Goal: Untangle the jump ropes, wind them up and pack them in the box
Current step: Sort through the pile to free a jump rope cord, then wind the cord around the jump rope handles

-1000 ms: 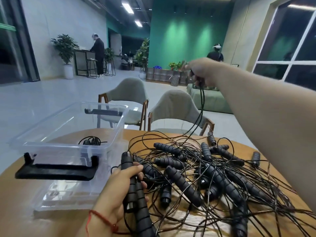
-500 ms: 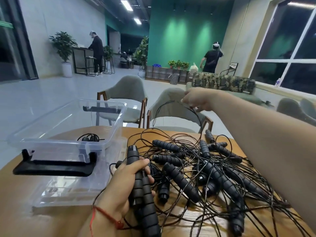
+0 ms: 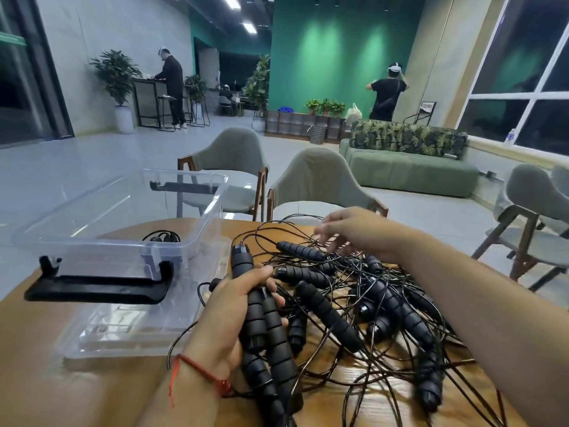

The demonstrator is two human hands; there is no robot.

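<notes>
A tangled heap of black jump ropes [image 3: 363, 306] with ribbed foam handles covers the right half of the round wooden table [image 3: 46, 380]. My left hand [image 3: 234, 309] grips two handles [image 3: 261, 328] side by side near the table's front. My right hand [image 3: 354, 232] hovers low over the far edge of the heap, fingers spread and blurred, touching thin cords. A clear plastic box [image 3: 123, 229] stands at the left with one wound rope [image 3: 161, 237] inside.
The box's clear lid [image 3: 135, 328] with black clip handles lies under and in front of the box. Two grey chairs [image 3: 314, 186] stand behind the table, another at the right. People stand far off in the room.
My right hand has come down from high in the air, where it pulled a cord up, to the top of the heap. My left hand keeps its hold on the handles.
</notes>
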